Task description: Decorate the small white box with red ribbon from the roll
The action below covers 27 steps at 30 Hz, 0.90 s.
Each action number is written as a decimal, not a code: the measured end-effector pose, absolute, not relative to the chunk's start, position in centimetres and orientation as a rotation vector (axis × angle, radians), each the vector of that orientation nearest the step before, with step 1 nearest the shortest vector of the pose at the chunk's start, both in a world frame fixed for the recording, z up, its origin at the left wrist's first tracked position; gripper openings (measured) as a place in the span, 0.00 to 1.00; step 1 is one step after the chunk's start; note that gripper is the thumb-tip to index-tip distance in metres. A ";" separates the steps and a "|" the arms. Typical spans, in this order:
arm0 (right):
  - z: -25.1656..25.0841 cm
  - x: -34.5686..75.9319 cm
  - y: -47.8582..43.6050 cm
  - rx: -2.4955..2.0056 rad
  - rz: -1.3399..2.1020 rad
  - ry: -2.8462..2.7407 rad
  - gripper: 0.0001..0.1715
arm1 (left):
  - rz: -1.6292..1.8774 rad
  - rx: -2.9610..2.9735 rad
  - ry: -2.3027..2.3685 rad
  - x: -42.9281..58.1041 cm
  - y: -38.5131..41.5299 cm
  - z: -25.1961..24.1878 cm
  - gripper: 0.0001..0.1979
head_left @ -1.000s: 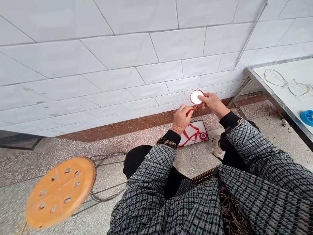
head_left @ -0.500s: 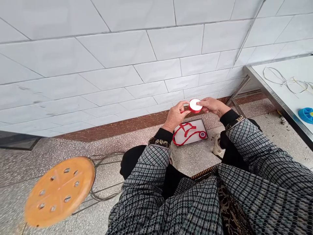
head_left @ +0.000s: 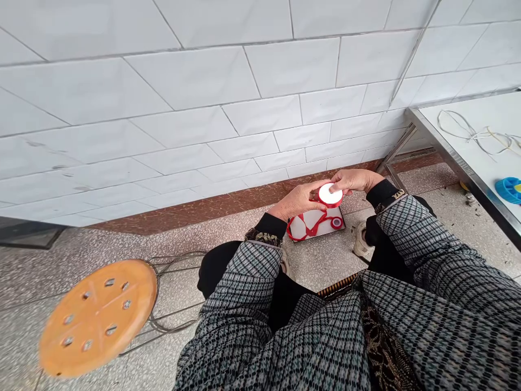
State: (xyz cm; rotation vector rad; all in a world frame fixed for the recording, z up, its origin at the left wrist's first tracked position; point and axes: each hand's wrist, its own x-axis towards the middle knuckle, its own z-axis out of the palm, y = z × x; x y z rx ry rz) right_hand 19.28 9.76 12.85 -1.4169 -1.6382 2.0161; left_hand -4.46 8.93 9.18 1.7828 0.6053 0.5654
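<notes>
Both hands meet on a round, flat white disc [head_left: 329, 194] with a red band around its side. My left hand [head_left: 298, 200] curls around the disc's left edge, fingers and thumb on the red band. From the right, my right hand [head_left: 353, 180] grips it with the thumb on the white face. Just below and behind them, a shallow white tray with a dark rim [head_left: 318, 238] lies on the floor. Loose red ribbon [head_left: 298, 234] and a small red roll [head_left: 336, 222] are in it. Part of the tray is hidden behind the disc and my left hand.
An orange round stool [head_left: 97, 320] with a wire frame stands at the left. To the right is a metal-edged table [head_left: 456, 163] with loose white wire [head_left: 474, 136] and a blue ring-shaped piece [head_left: 508, 190]. A tiled wall [head_left: 203, 125] rises in front.
The disc has come lower and slightly right, over the tray's upper edge. My left hand has shifted from pinching beside the disc to wrapping around its edge; my right hand still grips it.
</notes>
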 end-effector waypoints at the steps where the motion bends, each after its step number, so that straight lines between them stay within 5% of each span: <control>1: 12.7 19.2 9.7 -1.436 2.038 -1.612 0.13 | 0.563 1.813 0.619 -4.5 8.9 9.2 0.35; 13: 13.4 16.6 8.5 -1.364 1.945 -1.094 0.39 | 0.886 1.597 0.746 -3.7 8.8 8.3 0.31; 17: 13.1 17.0 8.9 -1.397 1.802 -1.185 0.35 | 0.944 1.090 0.732 -3.0 8.1 8.5 0.28; 20: 12.7 17.2 9.1 -1.404 1.526 -1.325 0.16 | 0.957 0.859 0.689 -2.5 7.7 8.6 0.28; 24: 12.6 17.1 9.2 -1.148 1.199 -1.647 0.39 | 0.876 0.779 0.666 -1.6 7.2 8.6 0.28; 27: 12.4 17.3 9.5 -1.073 1.214 -1.719 0.23 | 0.780 0.774 0.662 -1.4 6.8 8.4 0.28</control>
